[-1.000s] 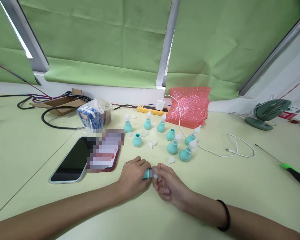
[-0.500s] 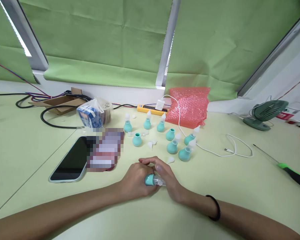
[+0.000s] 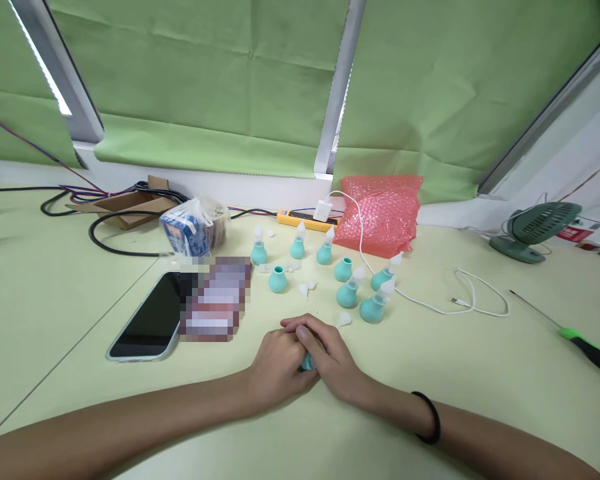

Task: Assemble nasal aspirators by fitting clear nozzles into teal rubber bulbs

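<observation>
My left hand (image 3: 279,365) is closed around a teal bulb nasal aspirator (image 3: 307,363); only a small piece of the teal bulb shows between my hands. My right hand (image 3: 334,357) wraps over its clear end from the right, thumb lying across the left knuckles. That clear part is hidden by my fingers. Just beyond my hands lies a white tip (image 3: 345,319). Farther back stand several aspirators with tips on, such as a front one (image 3: 371,309). Two open teal bulbs, one left (image 3: 277,280) and one right (image 3: 343,269), stand among them, with more loose white tips (image 3: 304,291) nearby.
On the left lie a phone (image 3: 147,317) and a blurred flat item (image 3: 217,300). Behind are a bagged blue package (image 3: 185,230), a cardboard box (image 3: 125,212), a power strip (image 3: 305,221) and red bubble wrap (image 3: 380,217). A white cable (image 3: 430,308), screwdriver (image 3: 593,353) and fan (image 3: 540,227) sit right.
My right hand has closed in over the aspirator's clear end, which showed before between the palms. The hands are now pressed together. The view has shifted slightly.
</observation>
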A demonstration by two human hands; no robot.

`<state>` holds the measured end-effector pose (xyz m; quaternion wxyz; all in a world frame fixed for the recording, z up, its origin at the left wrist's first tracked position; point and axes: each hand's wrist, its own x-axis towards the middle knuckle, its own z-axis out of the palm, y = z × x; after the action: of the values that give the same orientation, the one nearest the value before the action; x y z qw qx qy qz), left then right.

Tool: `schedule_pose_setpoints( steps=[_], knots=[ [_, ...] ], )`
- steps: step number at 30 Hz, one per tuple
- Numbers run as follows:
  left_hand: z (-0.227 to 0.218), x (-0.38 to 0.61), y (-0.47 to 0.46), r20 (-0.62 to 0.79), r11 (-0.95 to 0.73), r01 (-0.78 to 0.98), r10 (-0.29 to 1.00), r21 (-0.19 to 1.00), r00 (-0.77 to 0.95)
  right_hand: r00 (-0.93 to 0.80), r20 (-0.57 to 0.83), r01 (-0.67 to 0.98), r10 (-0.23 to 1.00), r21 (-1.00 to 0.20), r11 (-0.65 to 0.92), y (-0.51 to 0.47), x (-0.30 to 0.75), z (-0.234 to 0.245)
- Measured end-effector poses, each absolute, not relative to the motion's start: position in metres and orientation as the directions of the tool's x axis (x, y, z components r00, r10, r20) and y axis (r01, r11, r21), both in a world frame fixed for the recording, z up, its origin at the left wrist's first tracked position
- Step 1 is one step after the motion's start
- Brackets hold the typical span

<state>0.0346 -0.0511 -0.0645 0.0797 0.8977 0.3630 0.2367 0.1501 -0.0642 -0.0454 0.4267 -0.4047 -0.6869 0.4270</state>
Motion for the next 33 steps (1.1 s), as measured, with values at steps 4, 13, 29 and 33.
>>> schedule_pose_setpoints(
  steps=[4, 13, 29, 33],
  knots=[
    [-0.063, 0.035, -0.051, 0.357, -0.703, 0.613, 0.711, 0.360, 0.606, -0.324, 0.226, 0.172, 0.919, -0.941, 0.292, -0.058, 0.151, -0.046],
    [-0.058, 0.028, -0.054, 0.414, -0.629, 0.369, 0.751, 0.684, 0.514, -0.326, -0.011, 0.004, 0.945, -1.000, -0.010, -0.043, 0.159, -0.041],
    [-0.057, 0.029, -0.052, 0.378, -0.663, 0.339, 0.694, 0.668, 0.612, -0.352, -0.006, -0.203, 0.936, -0.976, -0.083, -0.047, 0.160, -0.046],
    [-0.058, 0.028, -0.053, 0.376, -0.684, 0.377, 0.686, 0.624, 0.623, -0.311, 0.019, -0.099, 0.950, -0.995, -0.012, -0.048, 0.158, -0.044]
  ],
)
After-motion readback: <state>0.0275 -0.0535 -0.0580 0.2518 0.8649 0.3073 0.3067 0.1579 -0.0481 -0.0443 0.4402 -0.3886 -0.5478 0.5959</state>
